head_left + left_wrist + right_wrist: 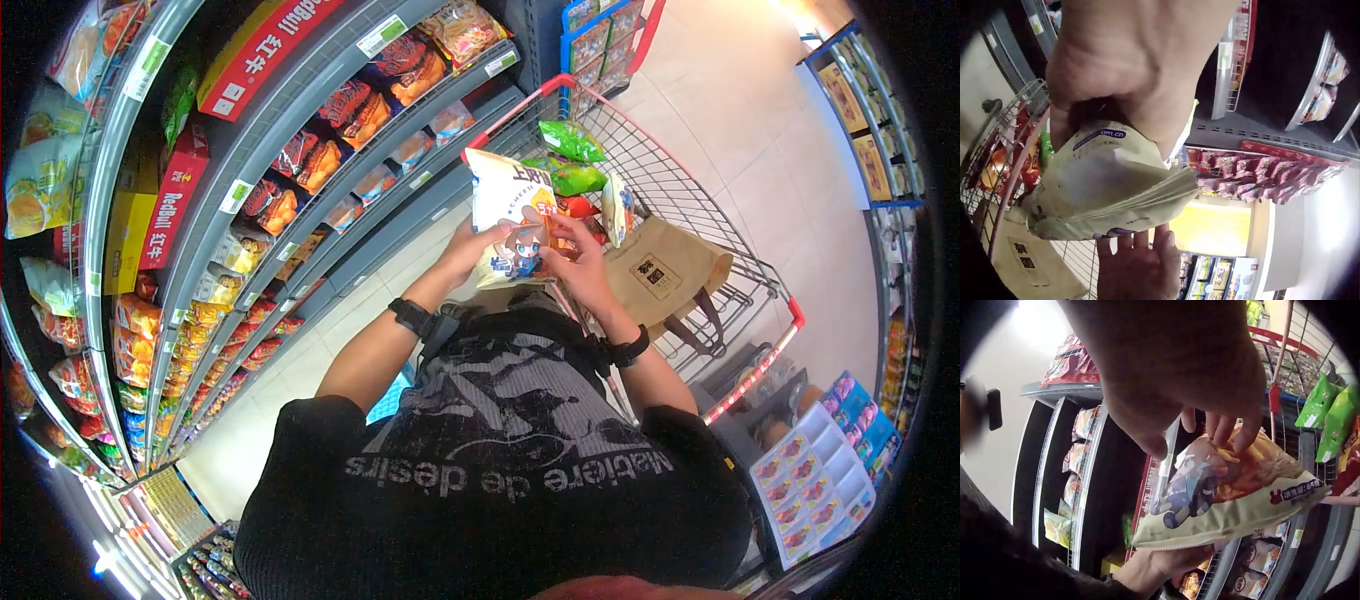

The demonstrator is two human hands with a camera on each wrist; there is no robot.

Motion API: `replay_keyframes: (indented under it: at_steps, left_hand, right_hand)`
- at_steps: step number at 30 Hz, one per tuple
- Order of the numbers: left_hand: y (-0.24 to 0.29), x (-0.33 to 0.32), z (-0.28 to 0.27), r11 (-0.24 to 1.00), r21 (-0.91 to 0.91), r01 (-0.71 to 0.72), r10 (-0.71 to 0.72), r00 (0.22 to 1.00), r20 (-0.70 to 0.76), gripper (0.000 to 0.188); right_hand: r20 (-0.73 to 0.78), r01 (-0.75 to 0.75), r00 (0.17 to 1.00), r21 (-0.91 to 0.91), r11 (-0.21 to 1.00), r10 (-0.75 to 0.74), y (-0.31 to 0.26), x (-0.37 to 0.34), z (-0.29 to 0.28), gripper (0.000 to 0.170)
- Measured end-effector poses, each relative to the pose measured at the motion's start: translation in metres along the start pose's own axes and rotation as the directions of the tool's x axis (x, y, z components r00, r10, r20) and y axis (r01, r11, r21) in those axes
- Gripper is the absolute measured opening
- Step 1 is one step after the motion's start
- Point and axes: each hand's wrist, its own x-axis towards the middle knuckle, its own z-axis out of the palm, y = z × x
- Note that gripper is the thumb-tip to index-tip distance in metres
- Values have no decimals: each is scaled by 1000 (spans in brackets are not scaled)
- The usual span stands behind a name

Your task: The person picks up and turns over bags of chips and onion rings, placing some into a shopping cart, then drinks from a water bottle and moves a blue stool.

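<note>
We have passing room along the silver wire shopping cart's [797, 312] right edge; a cream plastic snack bag [512, 205] blocks its left edge, a beige fabric tote [662, 268] its handle half

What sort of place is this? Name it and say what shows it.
Most likely a supermarket's snack aisle: shelves stocked with bagged snacks, price tags along the edges, and a wire shopping cart.
</note>
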Motion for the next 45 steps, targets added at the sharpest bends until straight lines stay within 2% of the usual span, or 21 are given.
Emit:
replay_keyframes:
  at_steps: [1, 4, 5, 8, 12, 13, 17, 20, 22, 24, 25, 26, 28, 30, 32, 34, 37, 39, 40, 41, 45]
  left_hand:
    - [-9, 4, -2, 998, -55, 21, -18, 999, 43, 52]
    - [-18, 7, -2, 977, -159, 143, -120, 983, 141, 55]
    - [-18, 6, 0, 982, -123, 143, -118, 976, 185, 55]
    - [-15, 9, 1, 976, 0, 217, -208, 936, 282, 53]
    - [-30, 20, -7, 935, 338, 104, -183, 960, 211, 50]
    - [-29, 25, -10, 859, 481, 176, -260, 959, 114, 44]
    - [-41, 22, -31, 957, 274, 94, -135, 981, 137, 40]
    - [-45, 14, -55, 959, 269, 88, -113, 990, 80, 40]
    - [-50, 2, -72, 963, 245, 112, -118, 993, 10, 38]
    - [-54, -14, -89, 966, 218, 135, -125, 990, -59, 36]
    - [-53, -24, -97, 968, 205, 147, -130, 987, -91, 36]
    - [-54, -33, -104, 969, 193, 158, -136, 983, -120, 36]
    - [-64, -49, -122, 982, 120, 145, -122, 975, -185, 38]
    - [-79, -64, -143, 990, 49, 129, -114, 965, -235, 39]
    - [-96, -76, -164, 994, -17, 104, -105, 959, -264, 39]
    - [-105, -87, -185, 993, -37, 114, -120, 947, -300, 36]
    - [-125, -109, -219, 991, -128, 48, -92, 925, -368, 32]
    - [-137, -124, -249, 986, -162, -33, -41, 899, -435, 29]
    - [-141, -133, -268, 985, -157, -72, -11, 879, -476, 27]
    - [-147, -144, -288, 983, -148, -105, 14, 857, -515, 25]
    - [-167, -179, -403, 925, -71, -373, 185, 608, -772, 23]
  right_hand:
    - [-28, 24, 999, -113, 993, -27, 10, 1, -3, 57]
    - [-11, -100, 995, 181, 978, 104, 44, 9, -16, 56]
    - [114, -303, 953, 444, 844, 282, 47, 5, -20, 53]
    - [404, -507, 861, 652, 564, 308, 36, -9, -28, 49]
    - [414, -574, 815, 672, 468, 406, 79, -11, -38, 50]
    - [419, -594, 798, 667, 450, 434, 109, -10, -46, 52]
    - [361, -585, 764, 738, 338, 535, 114, -14, -61, 52]
    - [375, -619, 735, 710, 335, 565, 131, -18, -80, 47]
    - [149, -511, 836, 563, 650, 529, 180, -22, -93, 44]
    - [41, -329, 944, 145, 933, 326, 180, -23, -90, 38]
    - [85, -156, 981, -171, 973, 173, 160, -26, -90, 35]
    - [175, 58, 984, -450, 891, 24, 145, -29, -86, 32]
    - [68, -330, 943, 90, 940, 324, 200, -18, -106, 33]
    - [98, -402, 914, 72, 913, 395, 209, -12, -104, 41]
    - [215, -86, 954, -473, 877, 209, 175, -14, -92, 53]
    - [108, -521, 848, -20, 854, 519, 169, -13, -81, 49]
    - [204, -337, 863, -451, 827, 462, 206, -33, -115, 50]
    - [-13, -771, 635, -71, 633, 772, 199, -33, -111, 48]
    - [-120, -855, 476, 171, 490, 871, 196, -33, -110, 47]
    - [-186, -865, 413, 228, 448, 892, 193, -32, -108, 45]
    - [-382, -778, 606, -102, 620, 698, 172, -9, -85, 39]
